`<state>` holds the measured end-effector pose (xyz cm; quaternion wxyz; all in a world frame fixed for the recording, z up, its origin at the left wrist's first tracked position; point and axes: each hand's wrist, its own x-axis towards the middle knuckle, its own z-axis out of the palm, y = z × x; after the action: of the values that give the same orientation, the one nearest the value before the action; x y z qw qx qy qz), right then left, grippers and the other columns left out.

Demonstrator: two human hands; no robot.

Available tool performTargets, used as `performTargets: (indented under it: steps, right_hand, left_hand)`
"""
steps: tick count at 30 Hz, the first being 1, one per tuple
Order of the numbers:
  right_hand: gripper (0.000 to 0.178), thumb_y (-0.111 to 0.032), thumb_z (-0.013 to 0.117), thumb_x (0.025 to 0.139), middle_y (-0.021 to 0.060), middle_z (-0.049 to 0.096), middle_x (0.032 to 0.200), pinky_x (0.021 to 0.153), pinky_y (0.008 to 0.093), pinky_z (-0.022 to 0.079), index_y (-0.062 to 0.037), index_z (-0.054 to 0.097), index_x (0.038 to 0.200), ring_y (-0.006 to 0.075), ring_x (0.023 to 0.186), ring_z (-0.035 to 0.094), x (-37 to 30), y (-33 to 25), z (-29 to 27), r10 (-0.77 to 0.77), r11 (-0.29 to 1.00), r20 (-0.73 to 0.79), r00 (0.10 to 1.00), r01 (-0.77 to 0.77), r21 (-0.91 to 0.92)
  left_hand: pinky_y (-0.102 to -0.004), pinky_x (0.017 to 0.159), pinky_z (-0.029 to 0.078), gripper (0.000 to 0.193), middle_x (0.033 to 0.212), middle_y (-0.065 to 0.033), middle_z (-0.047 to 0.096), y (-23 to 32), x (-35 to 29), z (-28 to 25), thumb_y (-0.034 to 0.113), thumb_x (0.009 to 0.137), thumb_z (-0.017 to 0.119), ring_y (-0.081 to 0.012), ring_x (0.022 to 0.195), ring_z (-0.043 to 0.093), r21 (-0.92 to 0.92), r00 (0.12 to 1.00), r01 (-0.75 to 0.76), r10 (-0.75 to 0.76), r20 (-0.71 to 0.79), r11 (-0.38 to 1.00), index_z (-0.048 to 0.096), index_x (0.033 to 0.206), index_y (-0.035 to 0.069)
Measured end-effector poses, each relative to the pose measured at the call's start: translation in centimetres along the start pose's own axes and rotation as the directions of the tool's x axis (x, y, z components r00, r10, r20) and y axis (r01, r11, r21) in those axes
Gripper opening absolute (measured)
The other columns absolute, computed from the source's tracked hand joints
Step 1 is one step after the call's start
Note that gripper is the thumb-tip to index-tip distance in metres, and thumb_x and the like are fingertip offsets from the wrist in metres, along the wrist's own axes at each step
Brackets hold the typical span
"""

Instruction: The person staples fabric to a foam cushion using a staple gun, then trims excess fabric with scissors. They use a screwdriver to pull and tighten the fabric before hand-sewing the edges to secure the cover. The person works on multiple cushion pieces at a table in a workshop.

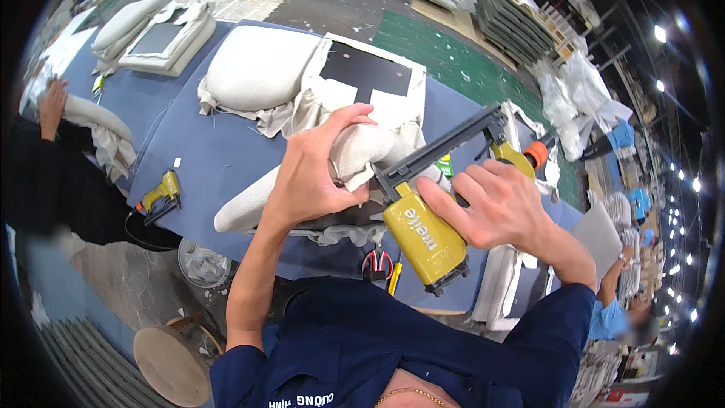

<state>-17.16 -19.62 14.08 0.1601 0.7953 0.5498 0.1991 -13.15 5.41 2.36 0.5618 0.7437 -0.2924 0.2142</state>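
In the middle of the head view, my left hand [311, 174] is closed on the fabric edge of a cream upholstered seat cushion [253, 200], thumb and fingers pinching its rounded corner. My right hand [483, 200] grips a yellow pneumatic staple gun [424, 234] with a long black magazine. The gun's nose meets the cushion's edge beside my left thumb; whether it presses on the fabric, I cannot tell. Loose cloth hangs from the cushion's lower side. Below it on the blue table lie red-handled scissors [377, 263] and a yellow cutter knife [395, 278].
Further up the blue table [185, 147] lie a padded cream cushion [260, 68] and one with a dark underside panel [365, 72]. Another staple gun [160, 195] rests at left, near a co-worker's hand [53, 106]. A round stool [172, 366] stands lower left.
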Motion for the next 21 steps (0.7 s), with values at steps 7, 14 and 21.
performTargets:
  steps: [7, 14, 21]
  right_hand:
    - [0.035, -0.019, 0.066, 0.075, -0.0035, 0.043, 0.064, 0.048, 0.0284, 0.041, -0.0084, 0.066, 0.108, 0.0116, 0.054, 0.052, -0.8, -0.5, 0.3, 0.059, 0.998, -0.005, 0.998, -0.059, 0.008]
    - [0.022, -0.020, 0.062, 0.077, -0.0019, 0.053, 0.064, 0.050, 0.0275, 0.044, -0.0072, 0.064, 0.095, 0.0127, 0.058, 0.059, -0.7, -1.1, 0.6, 0.109, 0.993, -0.019, 0.994, -0.110, -0.042]
    - [0.070, -0.021, 0.085, 0.049, 0.0045, 0.067, 0.076, 0.069, 0.0409, 0.051, -0.0138, 0.067, 0.116, 0.0297, 0.075, 0.068, -10.0, -3.5, -3.2, 0.080, 0.662, 0.697, 0.713, -0.561, 0.497]
  left_hand:
    - [-0.0349, 0.089, 0.053, 0.076, 0.111, -0.0155, 0.072, 0.7, 0.2, 0.9, 0.011, 0.058, 0.075, -0.0341, 0.099, 0.071, -0.031, 1.000, 0.010, -0.009, 0.026, 0.999, 0.056, 0.132, 0.005]
    - [-0.0355, 0.097, 0.051, 0.080, 0.118, -0.0156, 0.070, 2.0, 0.6, -0.3, 0.009, 0.062, 0.075, -0.0269, 0.108, 0.070, -0.020, 0.994, 0.002, 0.000, 0.112, 1.000, 0.049, 0.137, -0.001]
    - [-0.0385, 0.096, 0.051, 0.087, 0.117, -0.0223, 0.067, 1.4, -3.4, -2.3, 0.011, 0.062, 0.070, -0.0304, 0.105, 0.069, -0.023, 0.997, 0.012, -0.010, 0.077, 1.000, 0.040, 0.143, -0.001]
